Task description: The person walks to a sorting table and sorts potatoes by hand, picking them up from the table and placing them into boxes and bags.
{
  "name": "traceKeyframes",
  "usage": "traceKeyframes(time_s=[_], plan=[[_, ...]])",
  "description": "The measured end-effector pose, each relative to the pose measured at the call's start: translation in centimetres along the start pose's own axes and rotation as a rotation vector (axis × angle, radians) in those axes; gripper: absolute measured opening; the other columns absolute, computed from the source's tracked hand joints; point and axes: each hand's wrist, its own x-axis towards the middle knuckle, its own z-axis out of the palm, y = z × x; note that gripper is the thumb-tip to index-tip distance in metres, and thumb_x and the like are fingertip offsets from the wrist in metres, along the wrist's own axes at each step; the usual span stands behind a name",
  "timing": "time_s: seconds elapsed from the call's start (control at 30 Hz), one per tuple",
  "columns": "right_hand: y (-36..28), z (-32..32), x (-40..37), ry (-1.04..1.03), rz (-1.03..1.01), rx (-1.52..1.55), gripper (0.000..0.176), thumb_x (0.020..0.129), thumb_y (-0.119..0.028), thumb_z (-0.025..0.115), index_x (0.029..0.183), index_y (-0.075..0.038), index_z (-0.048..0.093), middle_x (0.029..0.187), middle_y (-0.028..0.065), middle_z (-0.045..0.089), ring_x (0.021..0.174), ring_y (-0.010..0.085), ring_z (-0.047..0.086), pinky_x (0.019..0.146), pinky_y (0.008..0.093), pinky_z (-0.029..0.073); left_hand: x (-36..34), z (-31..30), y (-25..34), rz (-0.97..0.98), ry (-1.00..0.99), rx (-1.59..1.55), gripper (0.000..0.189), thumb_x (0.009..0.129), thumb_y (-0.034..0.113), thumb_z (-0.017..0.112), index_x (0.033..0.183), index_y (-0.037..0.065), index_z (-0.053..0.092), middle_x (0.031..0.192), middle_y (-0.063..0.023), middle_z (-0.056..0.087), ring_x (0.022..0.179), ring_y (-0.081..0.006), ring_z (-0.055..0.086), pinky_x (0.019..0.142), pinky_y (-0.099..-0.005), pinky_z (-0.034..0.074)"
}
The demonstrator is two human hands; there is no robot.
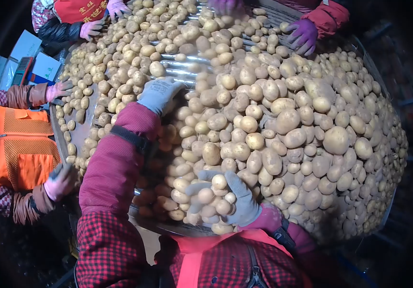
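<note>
Potatoes [288, 121] of many sizes are heaped over a broad sorting table. My left hand [160, 94], in a grey glove, reaches forward over the heap beside a strip of bare shiny rollers [182, 65]; its fingers point right and nothing shows in its grasp. Near the table's close edge, my right hand [237, 199], also gloved in grey, curls its spread fingers around several small potatoes [219, 181], which lie against the palm and among the fingers.
A co-worker in an orange vest [19, 149] stands at the left with gloved hands by the table edge. Other workers' gloved hands [304, 36] are at the far side. Boxes [45, 66] and a red-and-grey device [22, 69] lie at the upper left.
</note>
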Motion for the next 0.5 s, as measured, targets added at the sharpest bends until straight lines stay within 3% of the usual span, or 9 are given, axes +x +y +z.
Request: traceKeyframes(time_s=[0.03,0.13,0.17,0.27,0.37,0.5], plan=[[0.4,0.4,0.1,0.032,-0.027,0.041,0.051,0.105,-0.055,0.045,0.128,-0.010,0.053,0.115,0.0133,0.062,0.092,0.0266,0.062,0.077,0.0385,0.052,0.1,0.5,0.1,-0.030,0.028,0.020,0.037,0.090,0.021,0.064,0.126,0.021,0.063,0.120,-0.0150,0.065,0.113,-0.0340,0.065,0.090,-0.0493,0.053],[0.6,0.4,-0.1,0.041,-0.031,0.035,0.051,0.105,-0.053,0.047,0.128,-0.009,0.052,0.116,0.0125,0.061,0.089,0.0244,0.061,0.078,0.0381,0.050,-0.5,1.5,0.6,-0.120,0.073,0.058,0.033,0.088,0.020,0.067,0.120,0.018,0.063,0.111,-0.0167,0.065,0.103,-0.0368,0.067,0.085,-0.0489,0.054],[0.5,0.0,-0.2,0.034,-0.007,-0.018,0.060,0.105,-0.056,0.042,0.138,-0.005,0.047,0.129,0.0184,0.058,0.103,0.0297,0.062,0.089,0.0405,0.050,-1.1,1.5,0.4,-0.146,0.060,0.057,0.031,0.088,0.019,0.067,0.119,0.017,0.063,0.110,-0.0168,0.065,0.102,-0.0371,0.067,0.084,-0.0490,0.054],[0.0,1.0,0.0,-0.025,-0.027,-0.035,0.070,0.106,-0.056,0.038,0.148,0.000,0.040,0.143,0.0250,0.054,0.123,0.0342,0.060,0.104,0.0409,0.050,-2.8,2.1,-1.6,-0.170,0.101,-0.011,0.021,0.089,0.017,0.066,0.111,0.015,0.065,0.103,-0.0164,0.066,0.099,-0.0382,0.067,0.081,-0.0488,0.053],[-0.5,1.8,0.0,-0.037,-0.014,-0.002,0.071,0.106,-0.055,0.038,0.150,0.000,0.037,0.145,0.0256,0.052,0.129,0.0353,0.056,0.108,0.0409,0.049,-5.5,2.4,-2.5,-0.152,0.198,-0.154,0.012,0.089,0.014,0.065,0.101,0.014,0.067,0.095,-0.0164,0.068,0.092,-0.0381,0.067,0.078,-0.0488,0.053],[-0.9,3.3,0.1,-0.047,0.003,-0.041,0.071,0.105,-0.058,0.039,0.151,-0.003,0.037,0.147,0.0263,0.049,0.130,0.0408,0.055,0.105,0.0460,0.052,-10.0,0.1,0.0,-0.177,0.354,-0.501,0.027,0.082,0.003,0.071,0.107,0.012,0.069,0.095,-0.0133,0.068,0.087,-0.0313,0.068,0.075,-0.0420,0.055]])
